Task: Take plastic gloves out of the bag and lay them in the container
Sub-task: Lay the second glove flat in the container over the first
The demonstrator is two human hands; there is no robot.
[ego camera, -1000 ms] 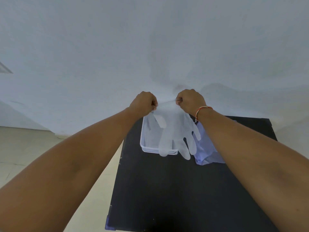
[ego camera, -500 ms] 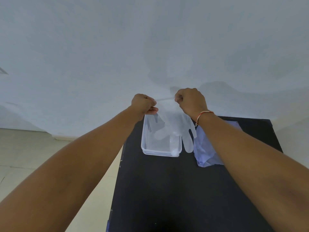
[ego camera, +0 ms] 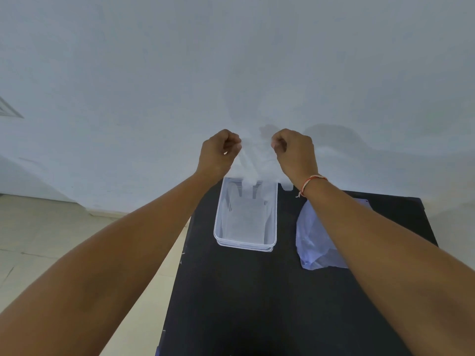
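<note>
A clear plastic glove (ego camera: 253,170) hangs between my two hands, above the far end of the clear rectangular container (ego camera: 272,237). My left hand (ego camera: 221,152) pinches the glove's cuff at its left corner. My right hand (ego camera: 293,150) pinches the right corner. The glove's fingers dangle down into the far end of the container, where at least one flat glove (ego camera: 244,214) lies. The pale blue plastic bag (ego camera: 312,237) lies crumpled on the black table, right of the container and partly under my right forearm.
The black table (ego camera: 257,291) stands against a white wall (ego camera: 231,73). Its left edge drops to a beige tiled floor (ego camera: 51,240). The container sits near the table's far left.
Both hands have carried the glove away from me and upward, so it now hangs over the container's far end instead of draping over its near rim.
</note>
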